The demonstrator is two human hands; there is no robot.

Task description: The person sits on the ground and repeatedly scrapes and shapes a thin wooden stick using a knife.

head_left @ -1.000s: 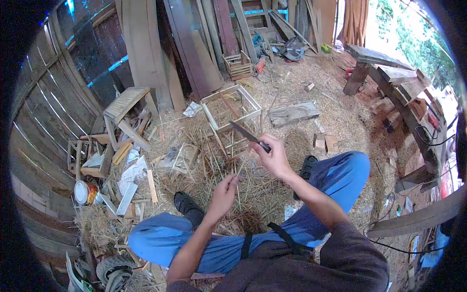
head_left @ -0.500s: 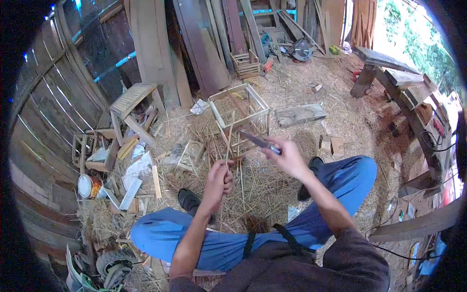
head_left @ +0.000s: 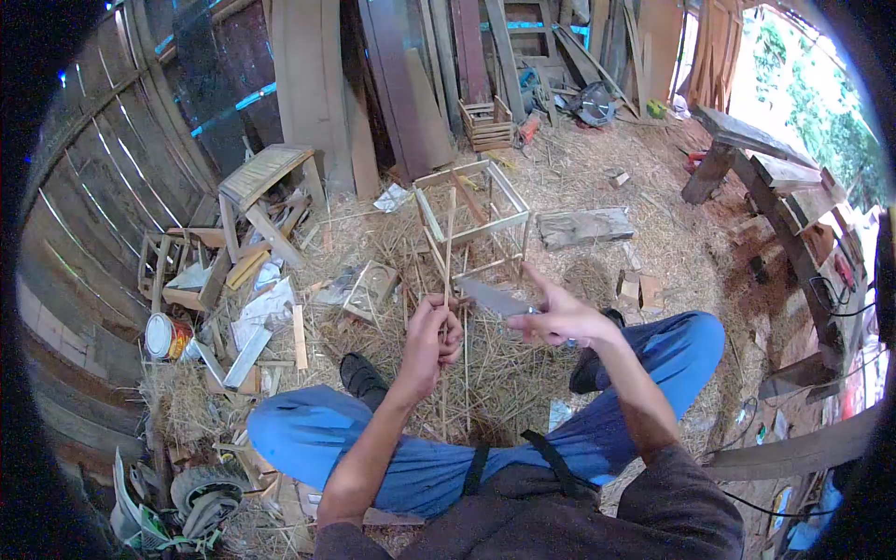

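My left hand is closed around a thin wooden strip, which stands nearly upright and sticks out above and below the fist. My right hand grips a knife by its handle, with the index finger stretched forward. The broad blade points left, its tip close to the strip just above my left fist; whether it touches cannot be told. Beyond both hands a small open frame of wooden sticks stands on the straw-covered ground.
A small wooden stool and a paint can stand at left. A grey plank lies right of the frame. A slatted crate and a circular saw sit at the back. A heavy bench runs along the right.
The knife has come down and nearer to my left fist, and its blade now lies flatter. The strip stands more upright. My view has shifted slightly.
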